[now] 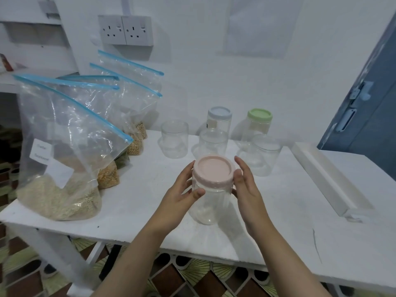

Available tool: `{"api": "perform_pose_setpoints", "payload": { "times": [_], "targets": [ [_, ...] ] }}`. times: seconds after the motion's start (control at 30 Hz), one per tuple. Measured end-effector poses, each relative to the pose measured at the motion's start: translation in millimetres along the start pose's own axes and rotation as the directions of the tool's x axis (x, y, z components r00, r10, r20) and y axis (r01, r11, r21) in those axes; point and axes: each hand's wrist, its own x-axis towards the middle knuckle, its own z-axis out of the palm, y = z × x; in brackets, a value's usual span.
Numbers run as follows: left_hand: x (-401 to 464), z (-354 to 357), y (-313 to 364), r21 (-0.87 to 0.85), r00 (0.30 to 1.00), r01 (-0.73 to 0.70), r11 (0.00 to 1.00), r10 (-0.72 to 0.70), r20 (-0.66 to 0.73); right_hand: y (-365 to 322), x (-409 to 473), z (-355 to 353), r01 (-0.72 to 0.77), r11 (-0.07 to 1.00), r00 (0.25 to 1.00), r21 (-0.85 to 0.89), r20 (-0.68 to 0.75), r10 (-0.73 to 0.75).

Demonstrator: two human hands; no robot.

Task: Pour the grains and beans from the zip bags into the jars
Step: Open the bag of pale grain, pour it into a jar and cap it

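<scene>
Now both hands are on the pink-lidded jar [211,189] at the near middle of the white table [150,211], apparently about to open it.

The left hand [182,194] curls round the clear, smooth plastic body, thumb across its front; the right hand [244,185] cups the ridged round pink lid [214,170] with fingers fairly straight. Nothing is poured yet, so the next move probably calls for twisting the lid off. Crinkly clear zip bags with blue seals stand at left: the nearest bag [64,168] holds pale flaky grain, and the yellow-kernel bag [108,176] sits behind it. Empty jars stand farther back, among them a green-lidded jar [258,123].
</scene>
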Motion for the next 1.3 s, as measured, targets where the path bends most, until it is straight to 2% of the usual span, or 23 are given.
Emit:
{"api": "perform_pose_setpoints", "payload": {
  "times": [0.17, 0.33, 0.5, 0.7, 0.9, 1.1, 1.3],
  "targets": [
    [0, 1, -1, -0.015, 1.000, -0.016, 1.000, 0.016, 0.008, -3, -5, -1, 0.023, 0.999, 0.996, -0.047, 0.082, -0.019],
    [1, -1, -5, -0.050, 1.000, 0.008, 0.999, -0.008, -0.003, -1, -4, -4, -0.021, 1.000, 1.000, 0.007, -0.007, 0.021],
    [1, 0, -3, -0.081, 1.000, 0.015, 0.997, -0.014, 0.014, -3, -8, 3, -0.014, 1.000, 0.999, 0.013, 0.040, 0.013],
    [0, 0, 0, -0.087, 0.999, 0.021, 0.996, -0.018, 0.038, -4, -8, 4, -0.026, 1.000, 0.999, -0.014, 0.019, 0.027],
    [0, 0, 4, -0.097, 0.998, 0.016, 0.995, -0.010, 0.065, -5, -9, 0, 0.000, 1.000, 0.996, -0.027, 0.088, 0.002],
    [1, 1, 4, -0.086, 0.999, 0.018, 0.996, -0.014, 0.048, -2, -7, -4, 0.017, 0.999, 1.000, -0.035, 0.008, -0.017],
    [0, 1, 6, -0.082, 0.999, 0.016, 0.996, -0.013, 0.044, -5, -10, -2, 0.046, 0.994, 0.993, -0.099, 0.109, -0.036]
  ]
}}
